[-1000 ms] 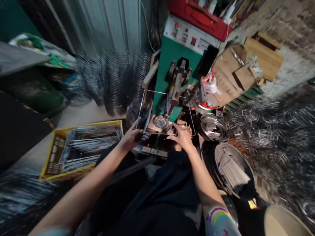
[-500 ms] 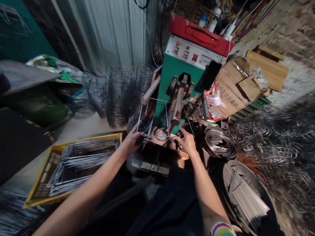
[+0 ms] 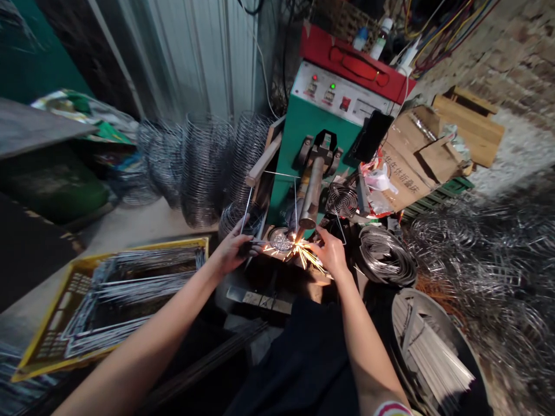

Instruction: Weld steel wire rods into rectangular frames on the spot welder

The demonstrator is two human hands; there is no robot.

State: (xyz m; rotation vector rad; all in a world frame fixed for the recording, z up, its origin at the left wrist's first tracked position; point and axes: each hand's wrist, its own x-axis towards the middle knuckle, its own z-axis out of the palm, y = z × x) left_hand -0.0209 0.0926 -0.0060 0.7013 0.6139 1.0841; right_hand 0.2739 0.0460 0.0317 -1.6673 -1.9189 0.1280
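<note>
My left hand (image 3: 234,249) is closed on the left corner of a thin metal wire frame (image 3: 248,201). The frame's near wire runs across to my right hand (image 3: 331,252), whose thumb and fingers pinch its other end. Between my hands, yellow sparks (image 3: 301,249) spray from the wire under the electrode arm (image 3: 313,193) of a green spot welder (image 3: 288,138) with a red top. A round dish of small shiny metal bits (image 3: 281,240) sits just left of the sparks. The exact contact point is hidden by glare.
On the left lies a yellow crate (image 3: 65,289) of wire frames, with wire coils (image 3: 203,167) behind it. To the right are a roll of metal strip (image 3: 385,257), a basin (image 3: 401,323) of flat strips, tangled wire (image 3: 489,254) and a cardboard box (image 3: 403,150).
Sparks have burst out between my hands where there were none. A green light has come on beside the red one on the welder. Both hands keep their hold on the frame.
</note>
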